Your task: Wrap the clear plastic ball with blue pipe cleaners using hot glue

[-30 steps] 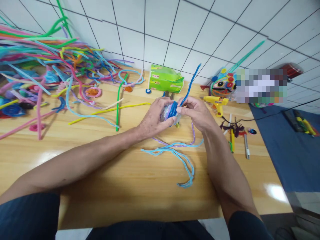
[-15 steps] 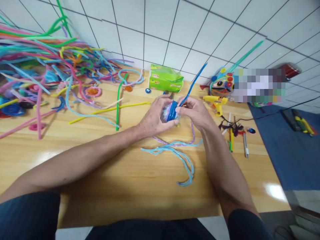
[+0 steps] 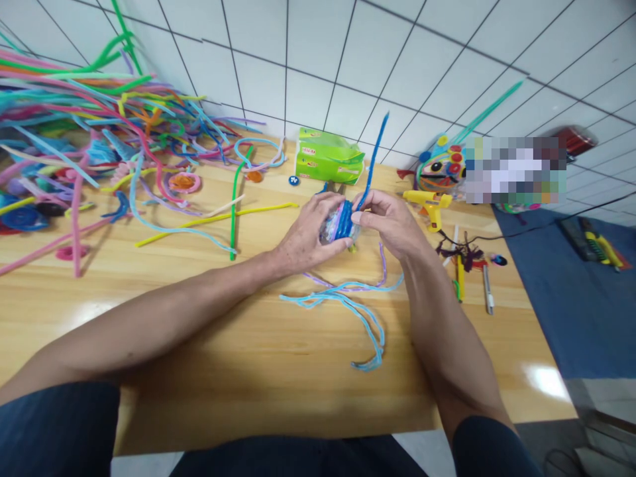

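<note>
Between my hands is a small rounded piece (image 3: 330,228), wrapped in bands of pale, purple and blue pipe cleaner. My left hand (image 3: 316,228) grips it from the left, thumb below and fingers over the top. A dark blue pipe cleaner (image 3: 373,159) winds round its right part, with a free end standing up toward the wall. My right hand (image 3: 385,222) pinches this blue strand close to the piece. What the core is made of is hidden. Light blue pipe cleaners (image 3: 358,308) and a purple one (image 3: 383,262) lie on the table just below my hands.
A heap of coloured pipe cleaners (image 3: 89,126) fills the back left. Behind my hands are a green tissue pack (image 3: 328,156) and pliers or scissors (image 3: 336,188), partly hidden. To the right lie a yellow glue gun (image 3: 431,207) with its cord, and a craft knife (image 3: 489,291).
The free end of the blue pipe cleaner has swung left and stands more upright. The wrapped piece has turned slightly in my left hand; both arms stay nearly in place.
</note>
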`<action>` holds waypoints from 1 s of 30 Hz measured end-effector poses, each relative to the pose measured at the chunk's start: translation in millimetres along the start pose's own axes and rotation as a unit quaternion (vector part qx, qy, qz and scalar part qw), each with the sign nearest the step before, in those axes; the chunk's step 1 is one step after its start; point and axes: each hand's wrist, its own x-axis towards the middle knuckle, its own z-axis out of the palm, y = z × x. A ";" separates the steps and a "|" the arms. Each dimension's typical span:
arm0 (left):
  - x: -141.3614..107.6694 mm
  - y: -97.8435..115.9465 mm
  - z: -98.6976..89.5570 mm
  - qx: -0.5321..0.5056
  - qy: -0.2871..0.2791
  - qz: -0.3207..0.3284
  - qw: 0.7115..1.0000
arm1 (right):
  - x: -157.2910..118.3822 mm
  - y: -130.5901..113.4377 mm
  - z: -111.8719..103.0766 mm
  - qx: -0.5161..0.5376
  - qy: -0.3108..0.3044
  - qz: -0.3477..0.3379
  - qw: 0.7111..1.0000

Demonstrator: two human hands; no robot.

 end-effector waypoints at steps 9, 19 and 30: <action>-0.7 -0.2 0.2 -0.001 0.004 0.006 1.000 | 2.9 4.8 -1.8 0.024 0.008 0.010 1.000; 0.4 -3.1 -1.0 -0.021 0.003 0.012 1.000 | 4.5 7.8 -0.7 0.021 0.016 -0.005 1.000; 11.4 3.7 -16.1 -0.064 -0.057 -0.019 0.996 | 4.9 8.4 1.3 0.018 0.016 -0.003 1.000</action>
